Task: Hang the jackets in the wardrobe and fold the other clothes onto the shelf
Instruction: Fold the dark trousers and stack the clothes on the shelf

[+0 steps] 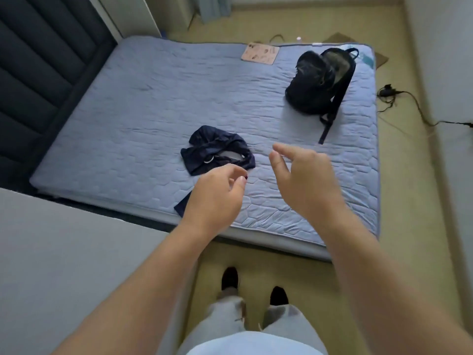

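Here, the left hand [217, 193] and right hand [304, 180] hover empty, fingers loosely curled. A crumpled navy fabric garment [217, 149] lies just beyond the left hand.

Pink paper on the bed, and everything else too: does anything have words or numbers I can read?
No text here can be read.
Pink paper: dark printed marks, too blurred to read.
Backpack: no label legible.
Dark garment: no writing visible.
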Demonstrator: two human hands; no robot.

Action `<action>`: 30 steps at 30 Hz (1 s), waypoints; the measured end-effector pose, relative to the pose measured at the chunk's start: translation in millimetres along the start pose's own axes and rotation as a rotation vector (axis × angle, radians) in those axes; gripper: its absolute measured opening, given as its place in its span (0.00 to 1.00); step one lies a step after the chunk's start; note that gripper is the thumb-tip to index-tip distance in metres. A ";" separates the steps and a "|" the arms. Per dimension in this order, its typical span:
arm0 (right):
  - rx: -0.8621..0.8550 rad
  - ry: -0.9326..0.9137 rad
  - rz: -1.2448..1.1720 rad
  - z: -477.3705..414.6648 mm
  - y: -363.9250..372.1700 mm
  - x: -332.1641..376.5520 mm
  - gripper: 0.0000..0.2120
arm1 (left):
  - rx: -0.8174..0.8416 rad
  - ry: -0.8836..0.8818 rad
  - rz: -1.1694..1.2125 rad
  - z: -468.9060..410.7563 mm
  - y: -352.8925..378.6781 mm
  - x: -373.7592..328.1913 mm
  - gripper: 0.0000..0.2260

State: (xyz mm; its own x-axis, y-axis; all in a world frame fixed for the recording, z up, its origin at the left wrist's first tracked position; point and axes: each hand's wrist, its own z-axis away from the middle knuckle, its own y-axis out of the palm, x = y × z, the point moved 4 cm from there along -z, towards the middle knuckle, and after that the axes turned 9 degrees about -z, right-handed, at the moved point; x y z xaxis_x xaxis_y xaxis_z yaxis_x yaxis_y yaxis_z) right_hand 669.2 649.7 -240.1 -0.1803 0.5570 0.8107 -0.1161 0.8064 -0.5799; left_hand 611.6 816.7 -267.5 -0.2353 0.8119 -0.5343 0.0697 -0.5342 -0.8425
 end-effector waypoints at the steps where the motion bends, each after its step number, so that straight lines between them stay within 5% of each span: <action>1: 0.023 0.017 0.025 -12.5 17.6 -11.2 0.12 | 0.024 -0.022 -0.013 -19.4 12.5 17.7 0.12; 7: 0.476 0.250 0.269 -73.4 163.6 -119.5 0.16 | 0.474 -0.074 -0.386 -132.5 150.3 152.3 0.13; 11: 0.581 0.464 0.262 -95.1 250.9 -202.3 0.18 | 0.773 0.004 -0.715 -185.8 243.8 232.5 0.15; 15: 0.702 0.646 0.258 -98.7 320.3 -273.3 0.14 | 0.881 -0.118 -0.733 -225.5 311.0 306.1 0.17; 22: 0.854 0.796 0.230 -85.9 407.7 -354.8 0.26 | 1.179 -0.303 -0.761 -235.0 403.1 416.3 0.31; 24: 0.851 0.815 0.218 -79.8 416.3 -366.2 0.23 | 1.149 -0.297 -0.761 -228.4 416.7 429.2 0.33; 30: 0.929 0.842 0.234 -70.7 397.4 -352.2 0.20 | 0.680 -0.218 -0.469 -228.0 383.9 399.9 0.20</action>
State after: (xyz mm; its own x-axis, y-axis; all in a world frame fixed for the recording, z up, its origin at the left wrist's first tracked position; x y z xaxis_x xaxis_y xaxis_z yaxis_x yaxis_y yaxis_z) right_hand 755.6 788.1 -750.4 0.3440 0.8948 0.2846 -0.8642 0.4203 -0.2768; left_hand 765.3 990.0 -820.4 -0.2810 0.9580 -0.0568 -0.6621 -0.2364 -0.7111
